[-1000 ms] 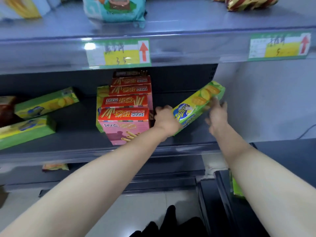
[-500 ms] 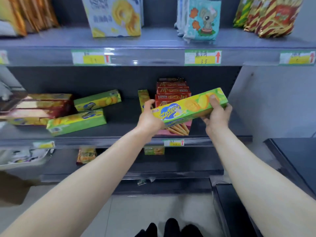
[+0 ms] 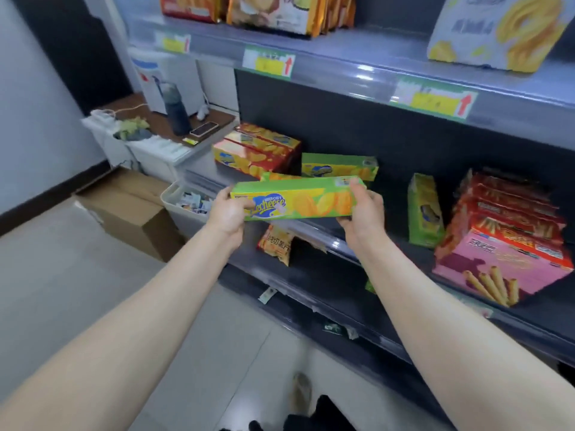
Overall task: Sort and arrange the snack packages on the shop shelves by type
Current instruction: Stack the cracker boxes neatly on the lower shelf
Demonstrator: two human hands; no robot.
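Note:
A long green cheese-biscuit box is held level in front of the middle shelf. My left hand grips its left end and my right hand grips its right end. Just behind it on the shelf lies another green box, with a further one partly hidden under the held box. Red boxes of the same brand are stacked to the left. One green box stands upright beside a stack of red and pink stick-biscuit boxes on the right.
An orange snack bag hangs under the middle shelf. Biscuit bags and a cookie box fill the top shelf. To the left are a white bin, a cardboard box on the floor and a side table with a bottle.
Both hands lifted the green box away from the right end of the shelf, beside the stick-biscuit stack, and carried it left. It now sits level in front of the other green boxes.

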